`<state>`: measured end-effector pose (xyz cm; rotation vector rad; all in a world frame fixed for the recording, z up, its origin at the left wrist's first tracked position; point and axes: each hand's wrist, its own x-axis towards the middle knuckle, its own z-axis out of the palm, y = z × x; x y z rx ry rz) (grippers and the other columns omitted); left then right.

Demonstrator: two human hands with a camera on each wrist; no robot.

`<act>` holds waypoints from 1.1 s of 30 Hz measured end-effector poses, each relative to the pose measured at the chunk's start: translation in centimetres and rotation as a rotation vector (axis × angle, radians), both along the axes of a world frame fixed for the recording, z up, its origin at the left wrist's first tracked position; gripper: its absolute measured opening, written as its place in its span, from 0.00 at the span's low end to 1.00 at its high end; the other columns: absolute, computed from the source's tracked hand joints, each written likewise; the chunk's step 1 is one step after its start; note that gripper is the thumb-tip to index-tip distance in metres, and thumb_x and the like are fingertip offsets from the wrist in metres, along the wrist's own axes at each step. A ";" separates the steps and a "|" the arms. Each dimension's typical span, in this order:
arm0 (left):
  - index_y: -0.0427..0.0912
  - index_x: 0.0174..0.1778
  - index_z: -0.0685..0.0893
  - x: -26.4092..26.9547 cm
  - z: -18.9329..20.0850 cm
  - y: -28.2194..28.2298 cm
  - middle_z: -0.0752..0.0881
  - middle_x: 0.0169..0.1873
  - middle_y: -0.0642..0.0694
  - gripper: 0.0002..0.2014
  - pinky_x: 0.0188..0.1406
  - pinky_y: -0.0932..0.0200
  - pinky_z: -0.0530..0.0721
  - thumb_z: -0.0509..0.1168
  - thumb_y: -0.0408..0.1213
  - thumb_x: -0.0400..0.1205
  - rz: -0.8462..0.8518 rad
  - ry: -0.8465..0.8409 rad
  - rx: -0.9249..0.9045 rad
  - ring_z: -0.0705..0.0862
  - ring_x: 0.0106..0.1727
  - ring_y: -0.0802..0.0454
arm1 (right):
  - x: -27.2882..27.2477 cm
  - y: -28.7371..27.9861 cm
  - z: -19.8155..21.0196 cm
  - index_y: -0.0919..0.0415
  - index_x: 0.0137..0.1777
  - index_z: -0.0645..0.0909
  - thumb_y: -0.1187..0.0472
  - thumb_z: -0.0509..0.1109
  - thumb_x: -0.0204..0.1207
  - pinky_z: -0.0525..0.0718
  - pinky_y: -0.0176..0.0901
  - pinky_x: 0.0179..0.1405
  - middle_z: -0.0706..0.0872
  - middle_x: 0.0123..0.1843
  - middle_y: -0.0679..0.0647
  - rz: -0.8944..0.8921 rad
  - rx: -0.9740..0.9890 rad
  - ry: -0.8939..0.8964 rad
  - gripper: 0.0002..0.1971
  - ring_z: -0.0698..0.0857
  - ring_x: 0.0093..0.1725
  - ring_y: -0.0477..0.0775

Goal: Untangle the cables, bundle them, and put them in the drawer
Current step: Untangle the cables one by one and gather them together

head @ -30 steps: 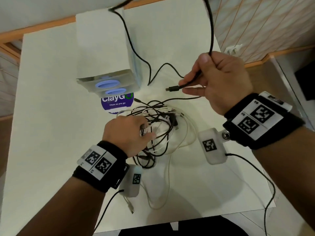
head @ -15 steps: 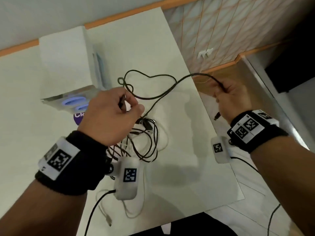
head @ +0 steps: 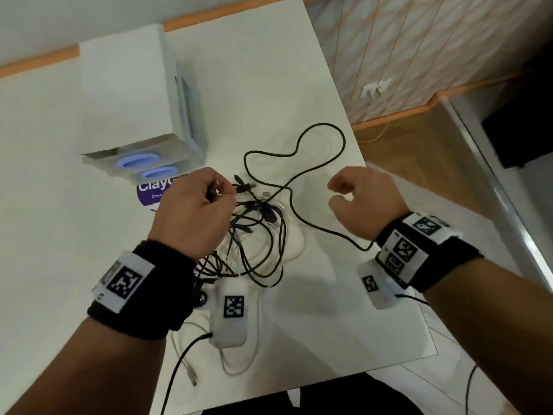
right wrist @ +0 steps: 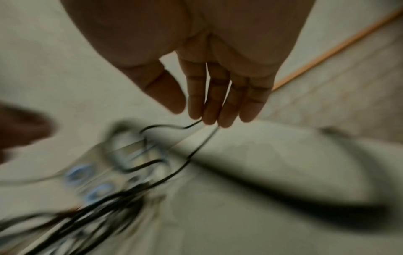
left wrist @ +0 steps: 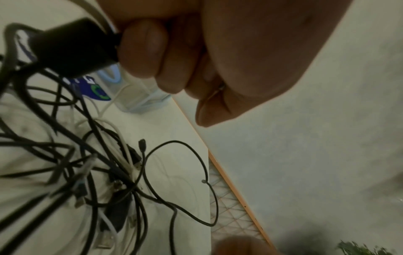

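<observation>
A tangle of black and white cables [head: 270, 235] [left wrist: 87, 163] lies mid-table on the white table [head: 45, 205]. My left hand [head: 220, 193] [left wrist: 122, 44] hovers at the tangle's far left edge and pinches the black plug [head: 212, 191] [left wrist: 72, 50] of one cable. A long black cable [head: 323, 124] [left wrist: 174, 141] [right wrist: 196, 151] runs from the tangle in a loose loop across the table and passes under my right wrist. To the right of the tangle my right hand [head: 338, 193] [right wrist: 209, 117] holds nothing, fingers relaxed. The small white drawer unit [head: 125, 94] [left wrist: 139, 96] with blue handles stands behind the left hand, drawers closed.
A purple round sticker [head: 149, 190] lies in front of the drawer unit. The table's right edge [head: 359, 151] drops to a wooden floor near my right hand. A loose white cable end [head: 191, 375] trails toward the near edge. My wrist cameras' own black leads hang below both wrists.
My right hand has let go of the long black cable, which now lies looped on the table, and has moved in toward the tangle. The left hand keeps its pinch on the plug.
</observation>
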<state>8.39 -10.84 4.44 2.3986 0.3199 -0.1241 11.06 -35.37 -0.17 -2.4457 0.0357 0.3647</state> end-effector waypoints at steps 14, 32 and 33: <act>0.44 0.35 0.83 -0.2 0.1 2.5 0.76 0.19 0.59 0.08 0.21 0.63 0.67 0.63 0.29 0.77 0.218 -0.137 -0.385 0.68 0.21 0.59 | 1.4 5.8 -0.9 0.58 0.55 0.86 0.61 0.69 0.77 0.86 0.47 0.53 0.88 0.54 0.53 0.191 -0.087 0.203 0.09 0.87 0.54 0.56; 0.51 0.31 0.84 0.2 0.6 3.2 0.82 0.22 0.60 0.09 0.33 0.46 0.77 0.63 0.34 0.72 0.325 -0.265 -0.333 0.76 0.26 0.53 | 2.2 -8.2 -6.6 0.62 0.46 0.85 0.64 0.67 0.78 0.71 0.40 0.44 0.86 0.51 0.58 -0.264 -0.332 0.367 0.06 0.80 0.46 0.58; 0.51 0.31 0.84 0.1 0.5 3.3 0.83 0.23 0.61 0.09 0.34 0.47 0.76 0.63 0.34 0.73 0.325 -0.266 -0.339 0.76 0.26 0.56 | 2.2 -8.3 -6.8 0.62 0.49 0.86 0.66 0.68 0.77 0.74 0.42 0.45 0.86 0.51 0.59 -0.294 -0.276 0.394 0.06 0.82 0.47 0.60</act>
